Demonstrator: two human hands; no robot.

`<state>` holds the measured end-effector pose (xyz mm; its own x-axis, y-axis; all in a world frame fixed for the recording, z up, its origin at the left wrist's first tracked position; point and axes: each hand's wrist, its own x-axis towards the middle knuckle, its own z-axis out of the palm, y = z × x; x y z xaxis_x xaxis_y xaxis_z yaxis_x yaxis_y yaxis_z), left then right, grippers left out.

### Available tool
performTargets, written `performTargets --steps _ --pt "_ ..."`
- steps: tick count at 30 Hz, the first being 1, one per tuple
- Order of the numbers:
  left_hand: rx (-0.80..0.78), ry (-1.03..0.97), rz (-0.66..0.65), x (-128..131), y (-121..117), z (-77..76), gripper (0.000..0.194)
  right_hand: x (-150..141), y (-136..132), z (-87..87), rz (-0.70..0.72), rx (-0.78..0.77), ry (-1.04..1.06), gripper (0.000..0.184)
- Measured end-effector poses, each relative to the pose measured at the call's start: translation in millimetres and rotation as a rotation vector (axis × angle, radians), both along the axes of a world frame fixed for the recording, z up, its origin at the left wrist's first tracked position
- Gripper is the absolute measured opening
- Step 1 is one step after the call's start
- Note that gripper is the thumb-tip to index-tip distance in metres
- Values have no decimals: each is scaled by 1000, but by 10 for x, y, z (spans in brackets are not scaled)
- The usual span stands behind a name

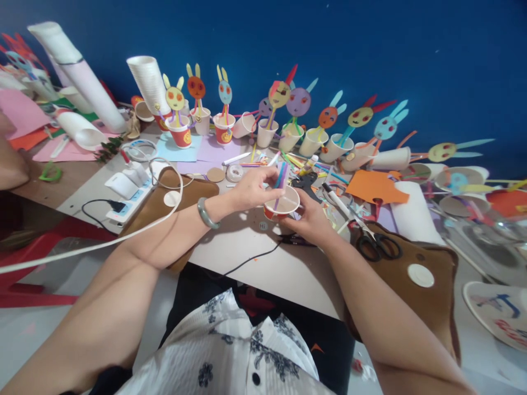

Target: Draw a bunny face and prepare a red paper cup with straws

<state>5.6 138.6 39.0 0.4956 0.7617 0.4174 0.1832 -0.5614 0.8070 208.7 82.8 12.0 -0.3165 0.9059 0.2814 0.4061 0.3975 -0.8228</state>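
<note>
My right hand (309, 218) is wrapped around a red and white paper cup (291, 203), its open mouth tilted toward me. My left hand (257, 189) pinches purple and teal strips (282, 174) at the cup's rim. Part of a purple strip shows inside the cup against its near-left wall. Just below the hands, a small round "Hi" label (263, 225) is on the white tabletop. Black-handled scissors (376, 244) lie to the right of my right hand, partly on a brown cushion.
Several paper cups with rabbit-faced figures (224, 92) line the blue wall. A stack of cups (147, 82) stands at the back left. On the left are a power strip (132, 200) and a white cable. Paper scraps and a marker (335, 198) clutter the middle. Another person's arm (12, 148) shows far left.
</note>
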Motion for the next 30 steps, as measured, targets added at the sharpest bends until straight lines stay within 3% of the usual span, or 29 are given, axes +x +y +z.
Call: performTargets --steps 4,10,19,30 --pt "-37 -18 -13 14 33 -48 19 13 26 2 -54 69 -128 64" --pt "-87 10 66 52 17 -89 15 74 -6 102 -254 166 -329 69" --pt "-107 3 122 49 31 -88 18 118 -74 281 -188 161 -363 33" --pt "-155 -141 50 79 59 -129 12 139 -46 258 -231 216 -420 29"
